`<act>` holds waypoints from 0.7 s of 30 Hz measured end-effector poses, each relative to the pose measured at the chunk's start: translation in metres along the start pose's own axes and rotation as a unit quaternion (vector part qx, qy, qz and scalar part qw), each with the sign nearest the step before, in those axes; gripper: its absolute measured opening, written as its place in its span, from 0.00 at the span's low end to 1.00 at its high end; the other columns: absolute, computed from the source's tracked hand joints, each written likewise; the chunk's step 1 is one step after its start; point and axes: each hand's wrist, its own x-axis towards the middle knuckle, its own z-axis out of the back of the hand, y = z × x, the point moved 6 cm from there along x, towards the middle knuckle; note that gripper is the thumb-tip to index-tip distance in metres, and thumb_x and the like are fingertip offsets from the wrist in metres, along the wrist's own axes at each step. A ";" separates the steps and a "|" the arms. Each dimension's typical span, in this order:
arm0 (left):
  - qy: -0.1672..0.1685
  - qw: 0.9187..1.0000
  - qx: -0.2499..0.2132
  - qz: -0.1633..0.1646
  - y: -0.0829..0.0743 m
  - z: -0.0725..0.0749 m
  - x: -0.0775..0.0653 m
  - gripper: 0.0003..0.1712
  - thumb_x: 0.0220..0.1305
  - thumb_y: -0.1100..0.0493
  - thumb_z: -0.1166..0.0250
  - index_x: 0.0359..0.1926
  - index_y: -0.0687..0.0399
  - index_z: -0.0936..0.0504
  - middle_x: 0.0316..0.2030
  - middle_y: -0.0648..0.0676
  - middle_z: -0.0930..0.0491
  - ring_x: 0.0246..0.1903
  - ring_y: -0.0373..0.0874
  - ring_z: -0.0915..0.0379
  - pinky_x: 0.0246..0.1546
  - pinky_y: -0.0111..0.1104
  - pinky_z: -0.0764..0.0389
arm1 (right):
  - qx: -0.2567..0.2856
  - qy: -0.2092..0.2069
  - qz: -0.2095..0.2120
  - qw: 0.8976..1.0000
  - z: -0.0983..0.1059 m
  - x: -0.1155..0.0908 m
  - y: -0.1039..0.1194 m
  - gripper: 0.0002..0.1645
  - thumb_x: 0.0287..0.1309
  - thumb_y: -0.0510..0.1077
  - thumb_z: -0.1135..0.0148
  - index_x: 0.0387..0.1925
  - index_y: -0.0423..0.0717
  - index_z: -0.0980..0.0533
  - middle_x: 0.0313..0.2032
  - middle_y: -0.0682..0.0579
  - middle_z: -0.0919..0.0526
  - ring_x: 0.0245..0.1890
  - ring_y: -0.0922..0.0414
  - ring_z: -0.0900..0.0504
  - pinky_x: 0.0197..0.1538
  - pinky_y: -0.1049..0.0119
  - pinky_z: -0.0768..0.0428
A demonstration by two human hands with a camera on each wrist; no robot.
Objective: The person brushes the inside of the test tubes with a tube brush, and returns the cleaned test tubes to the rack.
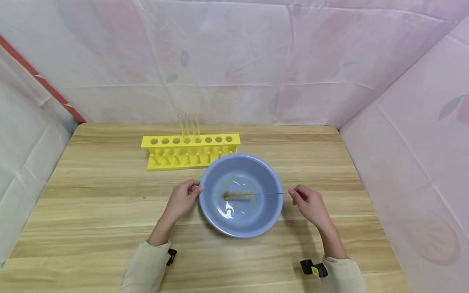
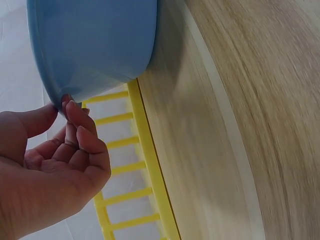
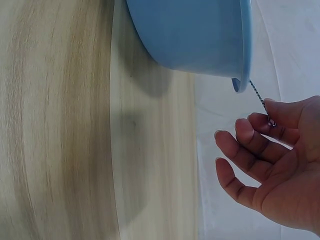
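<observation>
A round blue basin (image 1: pixel 239 232) stands on the wooden table, with some liquid showing at its bottom. Inside it lies the bristled head of a test tube brush (image 1: pixel 239 195), whose thin wire handle crosses the right rim. My right hand (image 1: pixel 309 202) pinches the end of that twisted wire between thumb and forefinger; in the right wrist view the other fingers of the hand (image 3: pixel 270 155) are spread loosely. On the opposite side my left hand (image 1: pixel 183 199) pinches the basin's left rim, thumb on top, as the left wrist view of the hand (image 2: pixel 60 160) shows.
Behind the basin, to the left, is a yellow test tube rack (image 1: pixel 192 140) with holes and pegs. Two clear glass test tubes (image 1: pixel 184 127) stand upright in its middle holes. Fabric-covered walls (image 1: pixel 234 81) enclose the back and sides of the table (image 1: pixel 110 195).
</observation>
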 end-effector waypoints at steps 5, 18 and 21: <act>0.005 1.000 0.007 0.005 0.007 0.009 -0.003 0.12 0.61 0.61 0.40 0.42 0.67 0.21 0.26 0.52 0.22 0.26 0.41 0.29 0.29 0.32 0.28 | 0.000 0.003 0.024 1.000 -0.009 0.005 0.009 0.10 0.60 0.36 0.44 0.22 0.41 0.25 0.15 0.53 0.28 0.14 0.65 0.36 0.18 0.70 0.35; 0.032 0.999 0.000 0.042 0.023 0.037 -0.014 0.15 0.64 0.59 0.43 0.47 0.66 0.23 0.27 0.53 0.22 0.29 0.49 0.26 0.27 0.32 0.29 | 0.031 0.039 0.029 0.998 -0.037 0.024 0.031 0.11 0.59 0.37 0.43 0.20 0.41 0.26 0.14 0.55 0.30 0.14 0.64 0.36 0.17 0.71 0.36; 0.036 0.998 0.006 0.047 0.026 0.046 -0.018 0.16 0.64 0.59 0.43 0.47 0.67 0.24 0.26 0.53 0.23 0.28 0.49 0.27 0.26 0.32 0.30 | 0.035 0.039 0.043 0.998 -0.045 0.029 0.037 0.12 0.58 0.36 0.43 0.20 0.41 0.26 0.13 0.58 0.31 0.14 0.64 0.36 0.17 0.71 0.36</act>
